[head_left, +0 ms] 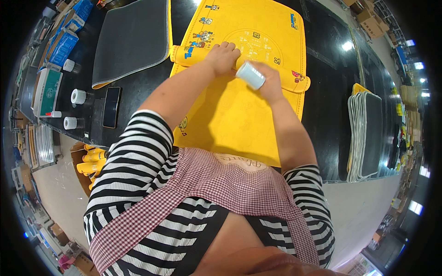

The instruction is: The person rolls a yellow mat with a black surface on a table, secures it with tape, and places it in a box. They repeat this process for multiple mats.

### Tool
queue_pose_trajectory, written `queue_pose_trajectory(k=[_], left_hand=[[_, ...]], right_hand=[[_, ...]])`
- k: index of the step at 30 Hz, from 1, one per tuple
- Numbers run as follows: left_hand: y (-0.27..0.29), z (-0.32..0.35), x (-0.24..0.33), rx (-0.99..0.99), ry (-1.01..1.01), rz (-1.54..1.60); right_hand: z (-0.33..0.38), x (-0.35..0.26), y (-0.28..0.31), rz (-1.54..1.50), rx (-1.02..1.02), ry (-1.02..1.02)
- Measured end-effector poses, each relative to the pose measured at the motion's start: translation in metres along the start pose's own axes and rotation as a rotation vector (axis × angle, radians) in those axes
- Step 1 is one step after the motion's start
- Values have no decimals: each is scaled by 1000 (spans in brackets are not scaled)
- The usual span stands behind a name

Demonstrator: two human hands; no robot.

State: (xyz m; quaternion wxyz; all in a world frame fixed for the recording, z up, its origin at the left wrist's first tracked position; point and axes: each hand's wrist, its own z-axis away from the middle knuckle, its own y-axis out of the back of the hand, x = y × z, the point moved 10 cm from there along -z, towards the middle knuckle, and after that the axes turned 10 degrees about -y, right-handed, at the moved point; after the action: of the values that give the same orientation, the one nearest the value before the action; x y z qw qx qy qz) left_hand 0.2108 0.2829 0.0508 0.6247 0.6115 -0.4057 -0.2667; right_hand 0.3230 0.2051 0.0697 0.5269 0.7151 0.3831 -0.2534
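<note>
Gripping tight, the right hand [270, 83] is wrapped around a pale blue roll [250, 75], a short cylinder tilted with one end toward the camera; the fingers themselves are mostly hidden behind it, so only the back of the hand and the wrist show. Just beside it, the left hand [222, 57] presses down, fingers curled, on the rolled-up edge of a yellow mat [230, 119], knuckles up; whether it pinches the fold or only pins it is hard to tell. Both forearms run up from the striped sleeves and meet over that fold, elbows spread wide. The mat lies flat on the black table [327, 110], its printed cartoon figures too small to make out, its near edge cut off by a checked apron [216, 184].

Out to the left: a grey mat [131, 39], a dark phone [112, 106], and three small white rolls [77, 96] standing apart along the table edge, with blue boxes [62, 46] beyond. To the right, a stack of grey mats [366, 135] sits well apart from the hands.
</note>
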Motion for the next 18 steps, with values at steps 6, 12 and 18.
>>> queue_pose_trajectory(k=[6,12,18], left_hand=[[-23,54,42,-12,-126,126],[-26,117,78,-126,-52,274],[11,93,59,202,-79,173]], right_hand=[[110,-46,-33,237,-151,201],[162,-78,-44,169,-179,155],[23,21,-14,-45,-15,-289]])
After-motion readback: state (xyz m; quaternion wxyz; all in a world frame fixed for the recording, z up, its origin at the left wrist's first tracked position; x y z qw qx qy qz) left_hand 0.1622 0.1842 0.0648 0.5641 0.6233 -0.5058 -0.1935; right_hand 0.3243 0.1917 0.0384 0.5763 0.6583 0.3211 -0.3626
